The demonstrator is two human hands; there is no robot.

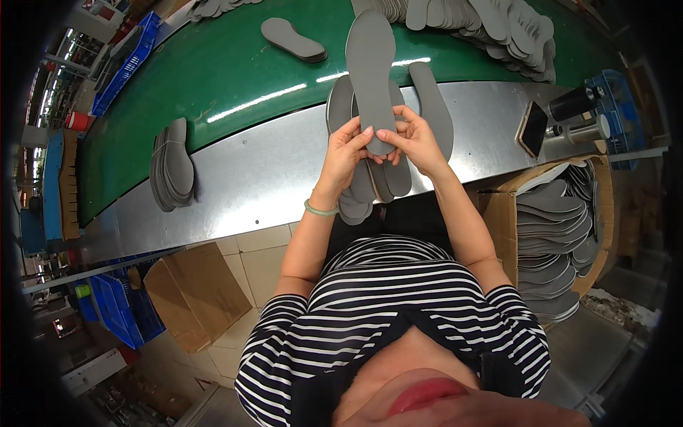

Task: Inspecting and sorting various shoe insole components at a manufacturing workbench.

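A grey shoe insole (371, 67) is held up by its heel end between both my hands, its toe end pointing away from me. My left hand (347, 153) pinches the heel's left edge with the thumb on top. From the other side my right hand (413, 141) grips the same heel, its thumb close to the left one. Beneath them, more grey insoles (361, 183) lie in overlapping piles on the metal table edge, partly hidden by my hands. Another insole (432, 107) lies just to the right.
A green conveyor belt (235, 85) runs behind the metal ledge (249, 160). A banded insole bundle (173, 165) lies left, a small stack (293, 39) farther back, a large heap (498, 32) back right. A phone (532, 129) and a cardboard box (506, 231) of insoles are at right.
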